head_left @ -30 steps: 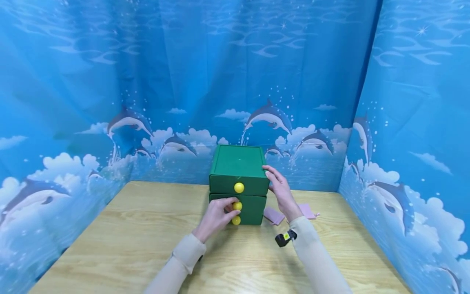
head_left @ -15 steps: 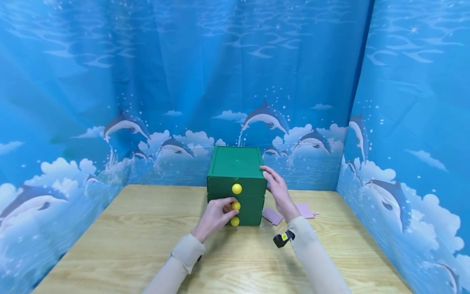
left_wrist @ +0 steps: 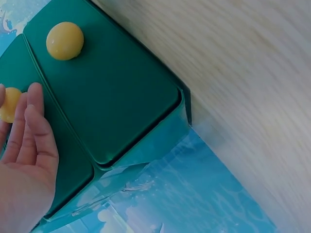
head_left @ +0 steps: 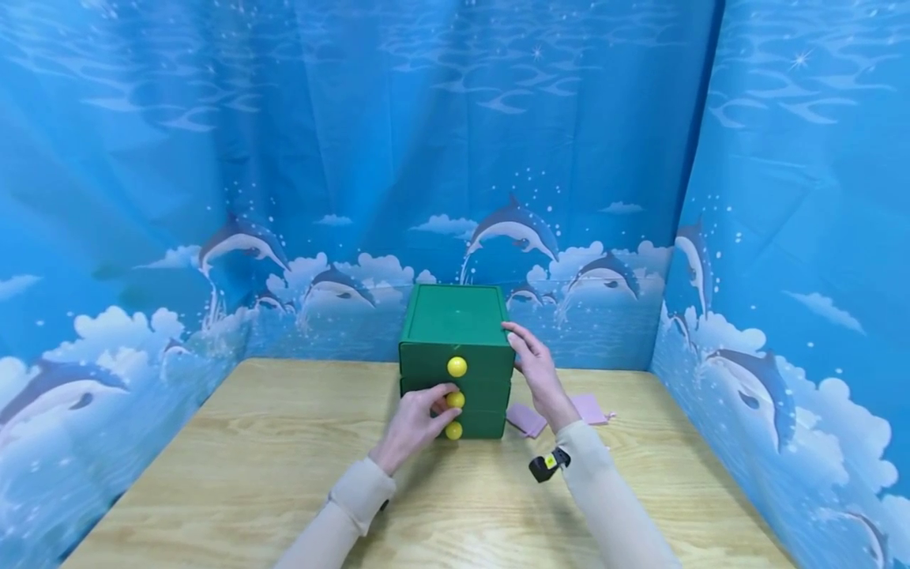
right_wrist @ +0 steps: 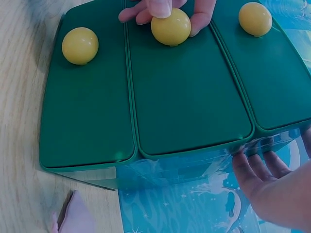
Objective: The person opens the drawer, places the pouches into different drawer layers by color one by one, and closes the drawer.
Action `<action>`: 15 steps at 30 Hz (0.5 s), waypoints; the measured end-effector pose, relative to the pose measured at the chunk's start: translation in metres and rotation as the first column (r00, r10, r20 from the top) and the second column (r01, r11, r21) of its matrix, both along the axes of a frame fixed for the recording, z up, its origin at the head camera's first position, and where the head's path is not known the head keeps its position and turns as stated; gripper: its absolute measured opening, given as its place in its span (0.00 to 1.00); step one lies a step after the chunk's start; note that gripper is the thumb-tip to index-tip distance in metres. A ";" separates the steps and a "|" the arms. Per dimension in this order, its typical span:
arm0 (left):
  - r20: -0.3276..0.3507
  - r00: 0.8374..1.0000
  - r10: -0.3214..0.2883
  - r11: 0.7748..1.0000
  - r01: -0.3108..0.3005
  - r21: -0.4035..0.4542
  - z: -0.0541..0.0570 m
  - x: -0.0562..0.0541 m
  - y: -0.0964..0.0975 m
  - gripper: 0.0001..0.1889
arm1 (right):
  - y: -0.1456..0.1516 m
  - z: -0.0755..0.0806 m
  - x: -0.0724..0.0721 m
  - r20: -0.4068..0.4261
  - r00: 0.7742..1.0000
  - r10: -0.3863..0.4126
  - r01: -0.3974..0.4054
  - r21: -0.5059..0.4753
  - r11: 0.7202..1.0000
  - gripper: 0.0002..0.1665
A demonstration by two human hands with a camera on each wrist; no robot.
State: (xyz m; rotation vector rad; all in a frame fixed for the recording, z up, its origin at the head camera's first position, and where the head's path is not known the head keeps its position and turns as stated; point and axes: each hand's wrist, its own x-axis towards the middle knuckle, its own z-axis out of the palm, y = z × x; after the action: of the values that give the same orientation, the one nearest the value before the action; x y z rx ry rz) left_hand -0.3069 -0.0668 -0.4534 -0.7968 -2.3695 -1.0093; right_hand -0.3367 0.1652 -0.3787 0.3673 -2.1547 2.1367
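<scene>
A small green chest of drawers (head_left: 457, 314) stands on the table, with three drawers and a round yellow knob on each. My left hand (head_left: 415, 421) pinches the middle knob (head_left: 456, 400) between thumb and fingers. In the right wrist view that middle drawer (right_wrist: 189, 97) lies about level with its neighbours. My right hand (head_left: 539, 374) rests on the chest's right side, its fingertips at the top edge and fingers fairly straight. The top knob (head_left: 457, 367) and bottom knob (head_left: 453, 431) are untouched.
A pink pouch (head_left: 526, 420) lies just right of the chest. Another pink pouch (head_left: 588, 408), with a drawstring, lies farther right, partly behind my right wrist. A blue dolphin-print curtain (head_left: 341, 158) hangs behind and beside the wooden table (head_left: 284, 458).
The middle drawer has slid slightly inward, with my left hand on its knob. My right hand stays on the chest's side. The head view has shifted a little.
</scene>
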 end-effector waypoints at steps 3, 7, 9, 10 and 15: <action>0.016 1.000 -0.011 1.000 0.011 0.005 0.001 0.000 -0.002 0.15 | -0.001 0.005 0.006 0.002 1.000 0.004 -0.004 0.007 1.000 0.27; 0.046 0.998 -0.034 0.998 0.032 0.050 0.003 0.001 -0.005 0.13 | 0.001 0.001 0.007 -0.028 0.999 -0.034 0.034 -0.008 0.999 0.27; 0.060 0.997 -0.053 0.994 0.047 0.100 0.004 0.001 -0.006 0.10 | 0.004 -0.005 0.002 -0.048 0.997 -0.065 0.063 -0.044 0.997 0.26; 0.066 0.996 -0.064 0.990 0.055 0.128 0.005 0.001 -0.006 0.09 | 0.005 -0.006 0.003 -0.054 0.995 -0.078 0.075 -0.052 0.996 0.26; 0.104 0.987 -0.123 0.966 0.095 0.240 0.011 0.002 -0.009 0.03 | 0.009 -0.008 0.004 -0.091 0.985 -0.148 0.139 -0.096 0.986 0.20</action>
State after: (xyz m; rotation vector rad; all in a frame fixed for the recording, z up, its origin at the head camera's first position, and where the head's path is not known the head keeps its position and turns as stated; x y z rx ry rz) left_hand -0.3049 -0.0762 -0.4426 -0.8042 -2.2654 -1.3875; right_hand -0.3330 0.1738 -0.3871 0.2936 -1.9622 2.0818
